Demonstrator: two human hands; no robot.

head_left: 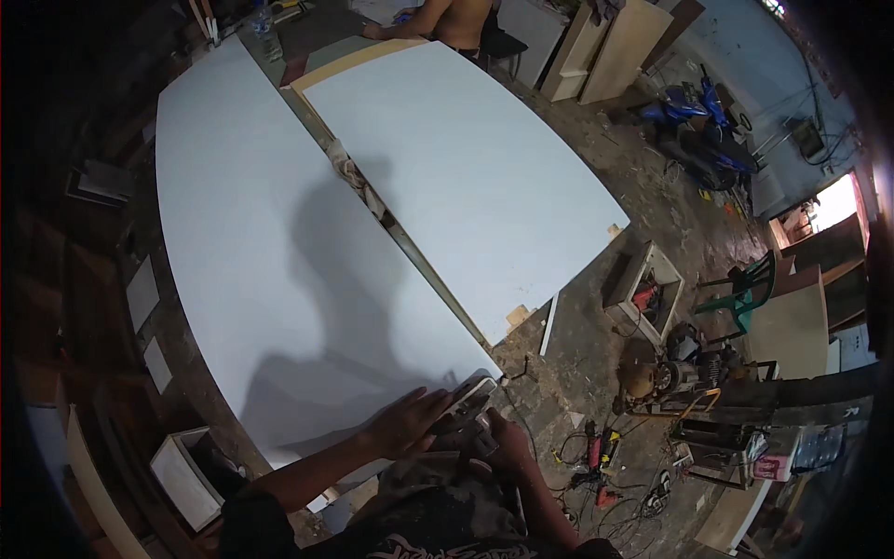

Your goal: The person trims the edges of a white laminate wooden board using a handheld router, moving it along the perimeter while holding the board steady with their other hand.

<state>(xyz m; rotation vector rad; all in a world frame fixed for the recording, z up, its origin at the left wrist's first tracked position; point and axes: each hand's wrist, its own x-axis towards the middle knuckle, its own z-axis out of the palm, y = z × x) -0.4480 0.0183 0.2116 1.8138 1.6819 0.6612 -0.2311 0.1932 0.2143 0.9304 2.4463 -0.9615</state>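
Note:
A large white panel (251,233) stretches away in front of me. At its near right corner, a dark hand-held power tool (473,430) with a pale flat edge sits against the panel's near edge; its exact kind is hard to make out in the shade. My right hand (507,441) is closed round the right side of this tool. My left hand (410,424) lies beside it on the left, fingers stretched out over the panel edge and touching the tool's pale edge. My body's shadow falls across the panel.
A second white panel (456,177) lies to the right, with a crumpled cloth (345,168) in the gap. Another person (438,20) stands at the far end. Cables and red tools (596,452), a compressor (666,373), an open box (643,293) and a green chair (740,298) occupy the right floor.

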